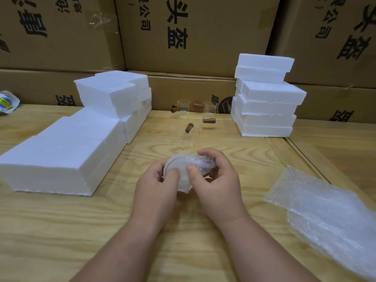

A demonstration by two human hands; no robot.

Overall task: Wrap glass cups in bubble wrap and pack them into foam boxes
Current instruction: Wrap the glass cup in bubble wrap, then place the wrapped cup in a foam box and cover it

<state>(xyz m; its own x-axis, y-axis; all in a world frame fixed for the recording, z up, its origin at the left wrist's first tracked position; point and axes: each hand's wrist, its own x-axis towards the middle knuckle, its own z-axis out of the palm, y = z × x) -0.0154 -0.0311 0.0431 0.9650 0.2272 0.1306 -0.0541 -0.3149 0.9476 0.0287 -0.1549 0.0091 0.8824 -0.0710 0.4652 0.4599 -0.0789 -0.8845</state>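
Observation:
A glass cup wrapped in bubble wrap is held over the middle of the wooden table, its round end facing me. My left hand grips it from the left with the thumb on that end. My right hand curls around the crumpled wrap on the right side and pinches it with the thumb. Several bare glass cups with brown wooden handles stand behind, in the middle of the table. A pile of bubble wrap sheets lies at the right.
Low stacks of white foam boxes fill the left side of the table. A taller stack of foam boxes stands at the back right. Large cardboard cartons wall off the back. A small plastic packet lies at the far left.

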